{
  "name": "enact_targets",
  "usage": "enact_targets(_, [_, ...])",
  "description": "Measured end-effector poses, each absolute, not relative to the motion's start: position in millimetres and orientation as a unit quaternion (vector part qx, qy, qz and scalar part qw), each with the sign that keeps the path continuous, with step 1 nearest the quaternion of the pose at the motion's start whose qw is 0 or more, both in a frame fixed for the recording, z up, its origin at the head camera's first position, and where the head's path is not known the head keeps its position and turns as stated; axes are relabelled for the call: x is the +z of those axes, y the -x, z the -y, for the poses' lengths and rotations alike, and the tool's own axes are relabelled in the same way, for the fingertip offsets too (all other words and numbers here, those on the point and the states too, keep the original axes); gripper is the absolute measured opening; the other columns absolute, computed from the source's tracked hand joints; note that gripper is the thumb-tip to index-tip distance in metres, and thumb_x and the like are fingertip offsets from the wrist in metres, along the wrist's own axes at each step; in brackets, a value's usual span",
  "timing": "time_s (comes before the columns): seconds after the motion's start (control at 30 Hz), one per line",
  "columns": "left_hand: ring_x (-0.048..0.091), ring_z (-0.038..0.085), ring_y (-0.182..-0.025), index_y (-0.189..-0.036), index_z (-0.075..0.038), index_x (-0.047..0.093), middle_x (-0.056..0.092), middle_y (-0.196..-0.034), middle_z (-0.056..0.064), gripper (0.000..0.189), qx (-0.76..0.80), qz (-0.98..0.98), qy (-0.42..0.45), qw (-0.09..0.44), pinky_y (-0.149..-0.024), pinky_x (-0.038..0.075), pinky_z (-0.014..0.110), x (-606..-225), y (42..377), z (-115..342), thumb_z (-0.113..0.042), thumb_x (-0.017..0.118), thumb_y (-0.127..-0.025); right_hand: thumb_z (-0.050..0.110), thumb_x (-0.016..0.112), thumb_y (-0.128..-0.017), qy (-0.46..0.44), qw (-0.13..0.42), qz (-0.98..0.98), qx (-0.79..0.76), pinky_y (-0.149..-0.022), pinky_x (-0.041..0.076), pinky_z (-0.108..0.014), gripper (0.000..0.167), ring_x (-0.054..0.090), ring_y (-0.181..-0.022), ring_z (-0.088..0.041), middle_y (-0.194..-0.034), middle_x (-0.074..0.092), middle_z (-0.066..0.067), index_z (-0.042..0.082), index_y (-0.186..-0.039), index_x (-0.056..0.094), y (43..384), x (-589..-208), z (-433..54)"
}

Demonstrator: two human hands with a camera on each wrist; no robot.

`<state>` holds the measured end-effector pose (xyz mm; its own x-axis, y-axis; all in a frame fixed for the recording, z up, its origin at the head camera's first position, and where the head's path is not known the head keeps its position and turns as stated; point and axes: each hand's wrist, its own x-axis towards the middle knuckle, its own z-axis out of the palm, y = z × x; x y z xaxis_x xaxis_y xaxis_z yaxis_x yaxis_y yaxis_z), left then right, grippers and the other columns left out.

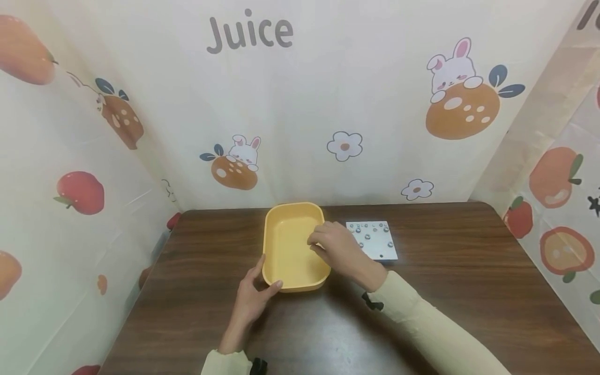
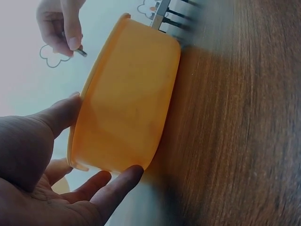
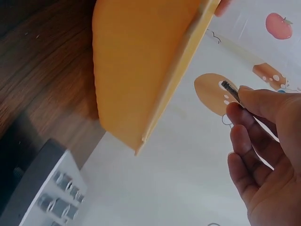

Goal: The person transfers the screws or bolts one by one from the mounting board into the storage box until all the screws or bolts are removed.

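Observation:
A yellow rectangular plastic tub [image 1: 289,245] stands at the back middle of the table. My left hand [image 1: 251,297] holds its near left corner, thumb at the near rim and fingers along the left side. Over the tub's right rim, my right hand [image 1: 341,251] pinches a small dark threaded screw [image 3: 230,90] between thumb and fingertips. One end of the screw sticks out past the fingertips. Just right of the tub is a white plate [image 1: 383,250] fitted with several nuts and bolts, partly covered by the right hand in the head view.
The dark brown wooden table [image 1: 459,281] reaches back to a white curtain [image 1: 300,94] printed with fruit, rabbits and flowers. Similar curtains hang on both sides. In the left wrist view, bolt shanks [image 2: 178,22] stick out beneath the plate.

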<state>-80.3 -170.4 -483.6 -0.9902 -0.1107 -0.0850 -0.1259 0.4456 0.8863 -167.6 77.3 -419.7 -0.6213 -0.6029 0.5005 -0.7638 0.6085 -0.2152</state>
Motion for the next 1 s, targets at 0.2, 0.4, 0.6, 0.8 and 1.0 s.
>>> enact_targets(0.2, [0.047, 0.05, -0.143, -0.163, -0.011, 0.041, 0.049, -0.156, 0.028, 0.086, 0.519, -0.852, 0.065, 0.01, -0.116, 0.036, 0.067, -484, 81, 171, -0.026, 0.086, -0.091, 0.005, 0.085, -0.085, -0.396, 0.194, 0.874, 0.206, -0.08, 0.053, -0.038, 0.011, 0.066, -0.083, -0.02, -0.087, 0.074, 0.002, 0.012, -0.09, 0.078, 172, -422, -67])
enact_targets(0.4, [0.05, 0.049, -0.141, -0.163, -0.011, 0.042, 0.049, -0.156, 0.029, 0.087, 0.518, -0.853, 0.066, 0.009, -0.114, 0.038, 0.066, -484, 81, 172, -0.028, 0.086, -0.09, 0.005, 0.084, -0.085, -0.391, 0.187, 0.879, 0.2, -0.081, 0.053, -0.038, 0.01, 0.065, -0.082, -0.02, -0.085, 0.074, 0.003, 0.013, -0.089, 0.079, 173, -417, -56])
enact_targets(0.6, [0.049, 0.049, -0.142, -0.163, -0.011, 0.042, 0.052, -0.153, 0.029, 0.088, 0.523, -0.849, 0.069, 0.007, -0.116, 0.035, 0.066, -485, 82, 172, -0.025, 0.087, -0.089, 0.006, 0.083, -0.087, -0.377, 0.157, 0.893, 0.191, -0.083, 0.054, -0.036, 0.009, 0.066, -0.084, -0.02, -0.088, 0.075, 0.002, 0.013, -0.09, 0.079, 177, -413, -47])
enact_targets(0.8, [0.049, 0.048, -0.142, -0.163, -0.011, 0.042, 0.051, -0.154, 0.029, 0.088, 0.529, -0.845, 0.074, 0.008, -0.117, 0.034, 0.066, -484, 82, 171, -0.024, 0.087, -0.089, 0.003, 0.082, -0.088, -0.361, 0.134, 0.9, 0.204, -0.082, 0.055, -0.037, 0.009, 0.067, -0.085, -0.021, -0.089, 0.076, -0.001, 0.011, -0.091, 0.079, 181, -412, -39])
enact_targets(1.0, [0.049, 0.048, -0.142, -0.163, -0.012, 0.042, 0.05, -0.155, 0.03, 0.088, 0.524, -0.848, 0.078, 0.01, -0.117, 0.033, 0.067, -485, 82, 170, -0.024, 0.087, -0.089, 0.002, 0.081, -0.089, -0.359, 0.107, 0.901, 0.218, -0.084, 0.056, -0.038, 0.008, 0.069, -0.087, -0.022, -0.091, 0.077, -0.003, 0.01, -0.092, 0.08, 182, -407, -32])
